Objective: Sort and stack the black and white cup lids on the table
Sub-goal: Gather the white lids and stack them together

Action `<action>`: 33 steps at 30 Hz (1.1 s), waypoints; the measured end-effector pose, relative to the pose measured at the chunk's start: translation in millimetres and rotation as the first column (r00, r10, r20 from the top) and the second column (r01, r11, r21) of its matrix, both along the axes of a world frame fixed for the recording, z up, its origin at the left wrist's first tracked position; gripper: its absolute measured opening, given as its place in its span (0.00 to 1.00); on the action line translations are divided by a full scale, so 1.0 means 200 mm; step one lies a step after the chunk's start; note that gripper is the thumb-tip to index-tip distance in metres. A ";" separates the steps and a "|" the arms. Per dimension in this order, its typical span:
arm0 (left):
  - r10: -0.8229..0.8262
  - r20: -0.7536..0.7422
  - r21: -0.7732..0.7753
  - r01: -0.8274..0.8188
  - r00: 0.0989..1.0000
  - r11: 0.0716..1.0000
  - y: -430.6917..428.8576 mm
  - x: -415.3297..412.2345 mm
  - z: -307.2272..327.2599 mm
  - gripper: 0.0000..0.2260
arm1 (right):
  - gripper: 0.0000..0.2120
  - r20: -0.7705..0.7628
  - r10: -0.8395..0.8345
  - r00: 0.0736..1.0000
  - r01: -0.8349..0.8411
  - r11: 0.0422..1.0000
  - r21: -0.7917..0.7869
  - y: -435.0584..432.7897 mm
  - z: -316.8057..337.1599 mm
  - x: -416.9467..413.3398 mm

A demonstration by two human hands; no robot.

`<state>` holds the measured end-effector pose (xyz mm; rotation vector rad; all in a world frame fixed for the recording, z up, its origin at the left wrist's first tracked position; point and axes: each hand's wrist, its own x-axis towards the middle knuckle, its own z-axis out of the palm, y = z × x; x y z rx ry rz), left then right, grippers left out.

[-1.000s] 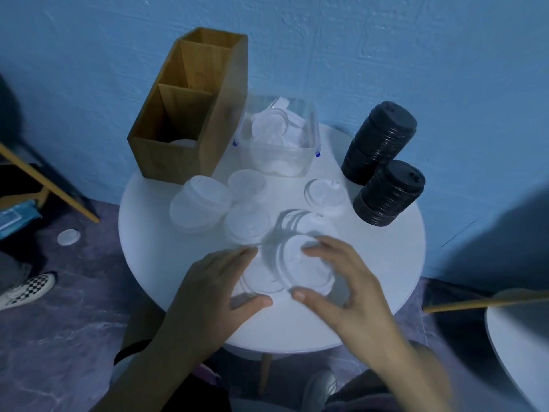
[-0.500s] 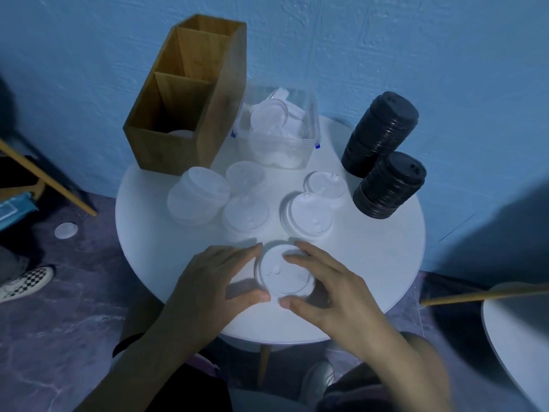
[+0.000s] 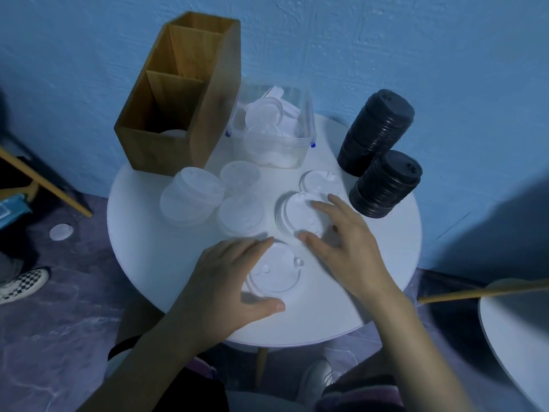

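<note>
**Lids across the round table**

On the table [image 3: 166, 263], a two-compartment box [image 3: 208, 114] stands back left, a tub [image 3: 297, 150] holding lids to its right. Two tall lid stacks [image 3: 377, 135] sit far right, one before the other. Low stacks [image 3: 190, 200] cluster before the box. The left hand [image 3: 225, 286] holds the front lid [image 3: 274, 275]; behind it, the right hand [image 3: 347, 251] rests on the middle lid [image 3: 297, 215].

Just the one view, head-worn, wide-angle. Looking forward and steeply down onto the round table [image 3: 154, 263], close in, within arm's reach. Framing the left hand [image 3: 219, 286] and right hand [image 3: 350, 254] from the bottom edge, the white lid [image 3: 276, 275] near centre, blue wall [image 3: 416, 40] across the top.
</note>
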<state>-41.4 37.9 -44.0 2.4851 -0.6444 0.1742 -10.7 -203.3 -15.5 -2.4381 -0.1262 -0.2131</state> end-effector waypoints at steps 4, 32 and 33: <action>0.001 -0.030 0.000 -0.001 1.000 1.000 0.02 0.00 -0.01 0.43 | 0.27 -0.004 -0.006 1.000 0.006 0.998 -0.059 0.05 -0.02 0.05; 0.049 -0.063 -0.093 -0.055 0.997 0.994 0.02 0.01 -0.01 0.44 | 0.23 -0.072 0.156 0.985 -0.149 0.985 0.091 0.09 -0.07 -0.25; 0.051 -0.064 -0.107 -0.058 0.997 0.993 0.01 0.01 -0.01 0.43 | 0.24 -0.080 0.153 0.985 -0.146 0.985 0.090 0.09 -0.07 -0.25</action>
